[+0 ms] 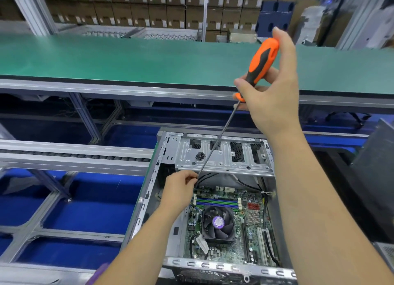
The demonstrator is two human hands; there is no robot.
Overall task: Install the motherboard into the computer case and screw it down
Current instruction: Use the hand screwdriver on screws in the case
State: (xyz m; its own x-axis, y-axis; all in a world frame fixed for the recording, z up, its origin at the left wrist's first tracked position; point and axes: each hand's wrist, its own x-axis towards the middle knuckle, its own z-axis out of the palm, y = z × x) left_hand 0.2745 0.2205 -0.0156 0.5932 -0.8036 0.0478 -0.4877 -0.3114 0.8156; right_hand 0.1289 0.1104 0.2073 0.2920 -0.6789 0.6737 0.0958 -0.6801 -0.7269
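An open grey computer case (149, 191) lies flat with the green motherboard (251, 237) inside it, a black fan cooler (217, 224) near its middle. My right hand (275, 92) grips the orange-and-black handle of a long screwdriver (263, 60), held high over the case. Its thin shaft slants down-left to my left hand (181, 186), whose fingertips pinch the tip at the board's far left corner. Whether a screw is at the tip is hidden. A small heap of black screws (200, 155) rests on the silver drive bay (223, 156).
A green-topped workbench (128, 58) runs across behind the case. A roller conveyor rail (74, 153) and aluminium frame over blue floor lie to the left. A dark grey panel (375, 178) stands at the right. Stacked cartons (128, 7) fill the background.
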